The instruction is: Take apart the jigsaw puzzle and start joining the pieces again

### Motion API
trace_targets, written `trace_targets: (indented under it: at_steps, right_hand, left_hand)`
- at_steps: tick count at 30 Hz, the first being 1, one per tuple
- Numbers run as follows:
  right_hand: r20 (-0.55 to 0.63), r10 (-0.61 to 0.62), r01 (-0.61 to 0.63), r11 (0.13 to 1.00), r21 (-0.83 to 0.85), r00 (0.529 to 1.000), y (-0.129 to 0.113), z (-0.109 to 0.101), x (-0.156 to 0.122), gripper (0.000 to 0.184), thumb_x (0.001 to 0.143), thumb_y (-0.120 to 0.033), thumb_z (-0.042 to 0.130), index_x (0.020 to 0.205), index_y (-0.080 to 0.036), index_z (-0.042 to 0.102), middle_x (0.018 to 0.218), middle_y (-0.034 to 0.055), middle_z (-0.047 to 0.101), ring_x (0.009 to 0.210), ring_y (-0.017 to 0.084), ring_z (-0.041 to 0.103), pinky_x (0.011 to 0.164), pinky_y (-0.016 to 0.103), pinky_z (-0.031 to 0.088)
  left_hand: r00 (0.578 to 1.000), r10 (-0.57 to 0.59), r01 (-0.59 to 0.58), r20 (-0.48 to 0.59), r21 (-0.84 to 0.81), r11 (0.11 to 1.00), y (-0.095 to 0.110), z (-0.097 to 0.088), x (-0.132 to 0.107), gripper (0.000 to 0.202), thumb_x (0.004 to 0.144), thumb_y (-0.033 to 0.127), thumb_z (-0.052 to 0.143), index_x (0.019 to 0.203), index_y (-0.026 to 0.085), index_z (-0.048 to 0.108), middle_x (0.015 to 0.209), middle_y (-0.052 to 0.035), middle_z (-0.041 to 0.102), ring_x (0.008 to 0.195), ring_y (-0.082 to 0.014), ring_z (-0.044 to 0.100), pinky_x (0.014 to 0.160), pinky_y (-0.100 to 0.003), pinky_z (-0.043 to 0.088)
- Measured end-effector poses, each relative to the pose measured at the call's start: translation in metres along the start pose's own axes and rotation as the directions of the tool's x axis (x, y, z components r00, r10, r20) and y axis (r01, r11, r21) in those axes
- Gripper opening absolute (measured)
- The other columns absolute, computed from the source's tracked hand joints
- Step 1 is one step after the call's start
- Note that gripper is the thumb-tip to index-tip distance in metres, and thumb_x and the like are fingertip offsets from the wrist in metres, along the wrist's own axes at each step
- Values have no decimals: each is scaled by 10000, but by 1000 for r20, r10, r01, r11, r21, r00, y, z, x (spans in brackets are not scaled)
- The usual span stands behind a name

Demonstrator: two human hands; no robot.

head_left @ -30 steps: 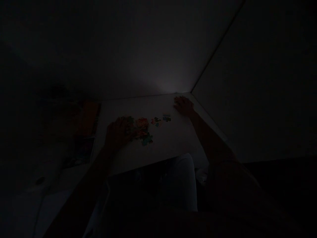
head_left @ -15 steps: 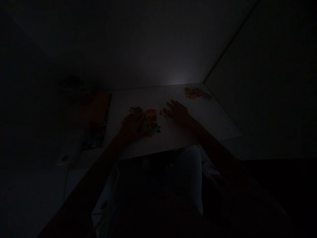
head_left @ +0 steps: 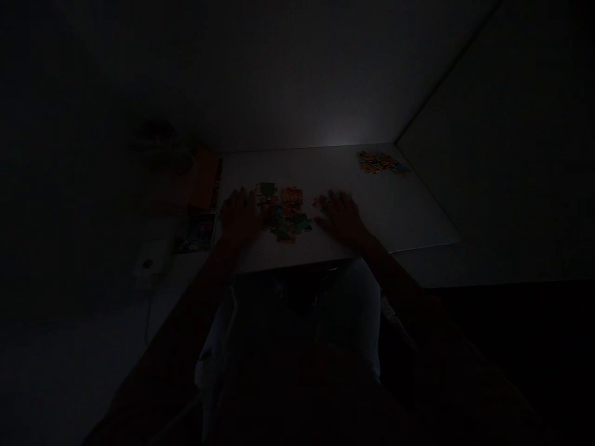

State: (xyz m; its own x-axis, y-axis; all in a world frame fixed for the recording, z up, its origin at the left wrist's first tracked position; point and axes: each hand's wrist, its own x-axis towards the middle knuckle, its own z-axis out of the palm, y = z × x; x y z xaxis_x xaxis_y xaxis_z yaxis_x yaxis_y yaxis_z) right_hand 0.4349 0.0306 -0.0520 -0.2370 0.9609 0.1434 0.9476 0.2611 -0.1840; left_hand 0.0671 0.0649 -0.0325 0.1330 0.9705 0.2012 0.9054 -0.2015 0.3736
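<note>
In dim light, a partly joined jigsaw puzzle (head_left: 287,222) with green, red and orange patches lies on the white table (head_left: 307,167). At its left edge my left hand (head_left: 240,215) rests with fingers spread, holding nothing that I can see. My right hand (head_left: 343,217) lies palm down to the right of the puzzle, its fingers apart. Beneath and beside those fingers shows a small cluster of puzzle pieces (head_left: 318,203), mostly covered by the hand. Whether the fingertips press on it is too dark to tell.
A heap of loose puzzle pieces (head_left: 382,163) lies at the table's far right corner. Off the left edge are an orange object (head_left: 204,178), a dark picture-covered item (head_left: 196,233) and a pale box (head_left: 152,257) with a dark round spot. A wall stands behind the table.
My left hand has slid left off the puzzle, uncovering its green left part. My right hand has come over the small cluster. The view has shifted slightly.
</note>
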Motion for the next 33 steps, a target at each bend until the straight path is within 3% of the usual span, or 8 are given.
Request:
trace_targets:
  at_steps: [4, 7, 12, 18, 21, 23, 28, 33]
  right_hand:
    - [-10, 1, -1, 1000, -12, 1000, -23, -4, 5, 769, 1257, -649, 424, 1956, -329, 418, 2051, 113, 314, 1903, 450, 291, 1510, 802, 224]
    - [29, -113, 113, 994, -5, 993, -44, -7, 20, 724, 1275, -589, 389, 1959, -354, 408, 2045, 61, 334, 1904, 386, 309, 1536, 726, 213]
    - [55, -229, 228, 973, 20, 972, -66, -7, 46, 700, 1281, -605, 354, 1950, -408, 416, 2036, 3, 363, 1879, 359, 368, 1530, 685, 250]
    - [-1, -60, 60, 998, -2, 998, -48, -2, 68, 720, 1276, -575, 331, 1938, -317, 449, 2025, 91, 390, 1844, 396, 426, 1499, 729, 298]
    - [-45, 8, -8, 1000, -9, 999, -37, 1, 74, 718, 1280, -573, 323, 1914, -278, 486, 1999, 148, 435, 1820, 432, 457, 1467, 786, 321]
    - [-70, -2, 1, 1000, -12, 998, -36, 1, 75, 716, 1285, -571, 334, 1908, -258, 498, 1991, 169, 443, 1820, 435, 458, 1468, 778, 317]
    - [-18, -223, 223, 975, -13, 975, -45, 4, 66, 636, 1283, -542, 423, 1859, -330, 590, 1953, 96, 526, 1831, 376, 460, 1481, 664, 331]
    - [-129, -91, 93, 996, 6, 987, -44, 16, 64, 652, 1279, -557, 429, 1828, -269, 630, 1913, 166, 568, 1794, 432, 500, 1467, 732, 320]
  left_hand:
    - [997, 47, -50, -60, -61, 997, 5, 1, 4, 847, 1227, 679, 419, 1824, 95, 565, 1968, -288, 383, 1882, -486, 306, 1525, -730, 166]
    - [994, 94, -98, -59, -61, 993, 10, -1, -14, 839, 1247, 679, 375, 1853, 121, 535, 1971, -252, 403, 1902, -444, 273, 1552, -676, 119]
    - [995, -64, 64, -72, -11, 998, 9, -5, -52, 1020, 1214, 816, 419, 1910, 69, 407, 1979, -317, 338, 1869, -510, 319, 1520, -715, 238]
    - [1000, -24, 24, -6, 85, 996, 12, -13, -73, 864, 1233, 738, 436, 1831, 128, 567, 1924, -254, 488, 1800, -520, 432, 1463, -735, 358]
    - [998, -60, 60, 0, 147, 987, 15, -19, -67, 880, 1244, 719, 423, 1857, 96, 520, 1934, -252, 474, 1795, -483, 448, 1475, -695, 364]
    - [996, -91, 92, -17, 163, 982, 15, -21, -59, 874, 1258, 689, 410, 1894, 92, 455, 1961, -250, 427, 1827, -450, 412, 1497, -660, 338]
    - [995, -83, 71, 55, 193, 979, 16, -22, -47, 900, 1260, 669, 442, 1936, 82, 363, 2009, -251, 315, 1892, -419, 303, 1508, -622, 318]
    - [996, 35, -49, 85, 169, 984, 16, -20, -46, 843, 1261, 670, 416, 1927, 154, 424, 2012, -207, 332, 1891, -406, 306, 1499, -674, 305]
